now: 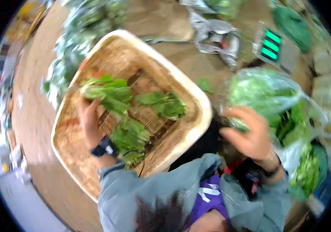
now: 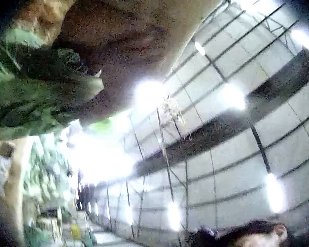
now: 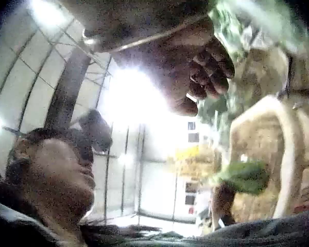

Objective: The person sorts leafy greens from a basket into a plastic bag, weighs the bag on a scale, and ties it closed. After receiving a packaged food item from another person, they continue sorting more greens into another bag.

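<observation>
My left hand (image 1: 89, 118) is inside a large shallow basket (image 1: 202, 112) with a white rim and brown-stained walls. It grips a bunch of leafy greens (image 1: 107, 92) by the pale stem end; the same leafy bunch (image 2: 36, 92) lies against the palm in the left wrist view. More loose greens (image 1: 163, 104) lie on the basket's slatted bottom. Beyond the basket's right rim, my right hand (image 1: 250, 133) hovers with loosely bent fingers beside a clear plastic bag of greens (image 1: 266, 91). Nothing shows between the right fingers (image 3: 208, 69) in the right wrist view.
A scale with a lit green display (image 1: 270, 44) stands at the upper right, near a green bag (image 1: 292, 27). Bagged greens (image 1: 84, 34) line the far left side. A crumpled grey plastic bag (image 1: 216, 36) lies beyond the basket, and more greens (image 1: 306, 170) sit at lower right.
</observation>
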The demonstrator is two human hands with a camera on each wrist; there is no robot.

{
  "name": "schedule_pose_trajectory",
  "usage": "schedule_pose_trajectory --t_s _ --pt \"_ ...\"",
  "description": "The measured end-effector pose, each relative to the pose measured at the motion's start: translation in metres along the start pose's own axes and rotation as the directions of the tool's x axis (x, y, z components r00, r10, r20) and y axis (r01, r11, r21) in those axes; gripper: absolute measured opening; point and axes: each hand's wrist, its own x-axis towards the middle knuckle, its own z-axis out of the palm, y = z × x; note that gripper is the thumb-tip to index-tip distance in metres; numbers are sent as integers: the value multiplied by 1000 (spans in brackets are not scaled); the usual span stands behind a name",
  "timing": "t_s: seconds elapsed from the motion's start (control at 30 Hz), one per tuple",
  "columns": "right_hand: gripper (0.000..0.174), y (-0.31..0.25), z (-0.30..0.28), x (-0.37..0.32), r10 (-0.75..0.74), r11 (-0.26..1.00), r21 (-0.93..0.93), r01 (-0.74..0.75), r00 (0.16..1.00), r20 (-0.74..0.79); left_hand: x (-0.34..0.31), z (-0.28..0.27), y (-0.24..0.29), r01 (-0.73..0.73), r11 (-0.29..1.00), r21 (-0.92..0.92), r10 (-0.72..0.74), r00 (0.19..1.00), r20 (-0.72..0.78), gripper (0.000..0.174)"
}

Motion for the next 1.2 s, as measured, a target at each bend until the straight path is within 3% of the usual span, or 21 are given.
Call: schedule_pose_trajectory --t_s 0.13,0.23,0.3,0.37,0.4,0.43,0.47,0.5,0.53,0.6,0.63,0.73,0.8,0.83,0.87,0.9,0.93,1.0,1.07,1.17,1.2 --pt "98 -30 72 82 -385 912 16 410 869 -311 -10 67 41 -152 952 265 73 955 288 46" --pt "85 -31 74 118 -223 912 308 273 957 -187 11 80 50 -152 917 370 18 940 341 40" --pt "75 -26 42 111 -249 947 175 268 960 -125 14 84 56 -434 820 374 252 860 444 35" --pt "59 -1 0 72 -179 951 186 246 931 -319 -1 109 70 -209 949 234 117 927 356 32" --pt "58 -19 -53 37 4 997 73 18 957 -289 -7 134 72 -164 966 200 113 963 244 31" --pt "60 -14 -86 12 -94 989 69 127 929 -359 -16 168 72 -119 980 160 101 988 115 30" --pt "60 -12 -123 -18 -134 989 -99 108 940 -313 -31 201 77 -230 927 297 161 957 240 26" --pt "59 -23 -153 -50 10 953 -281 -113 939 -344 -49 237 76 -223 935 274 60 865 499 32" --pt "60 -27 -186 -74 84 886 -415 -208 951 -297 -51 268 60 -338 924 179 126 711 692 34" --pt "56 -33 -217 -105 177 608 -759 -233 972 -157 -68 335 43 -675 703 225 307 572 760 58" --pt "53 -31 -224 -114 224 471 -863 -183 971 -84 -71 365 30 -681 679 273 159 499 852 63" --pt "36 -4 -216 -124 563 98 -977 -187 821 -101 -94 400 20 -809 496 315 78 403 912 51" --pt "25 24 -197 -115 660 63 -987 -147 748 -69 -103 402 12 -533 845 35 207 388 898 39" --pt "23 32 -188 -113 630 166 -978 -124 777 8 -105 391 15 -199 980 -28 114 438 892 31" --pt "25 41 -176 -108 580 273 -960 -62 807 113 -105 369 35 159 983 -92 10 452 892 22" --pt "29 34 -166 -99 540 384 -923 -14 815 212 -97 344 56 518 843 -146 -62 363 930 17" --pt "32 30 -159 -90 550 422 -907 -10 798 247 -86 322 51 619 755 -216 10 318 948 15" --pt "35 34 -144 -81 550 467 -884 3 781 294 -95 294 49 622 750 -224 -33 373 927 23" --pt "35 60 -127 -76 355 648 -755 95 839 411 -102 288 54 557 797 -233 -28 419 907 28" --pt "34 107 -64 -66 139 825 -534 187 848 512 -116 291 70 533 820 -210 40 312 949 51" --pt "31 125 -42 -71 19 894 -418 160 919 393 -116 292 67 530 820 -215 60 294 954 51"
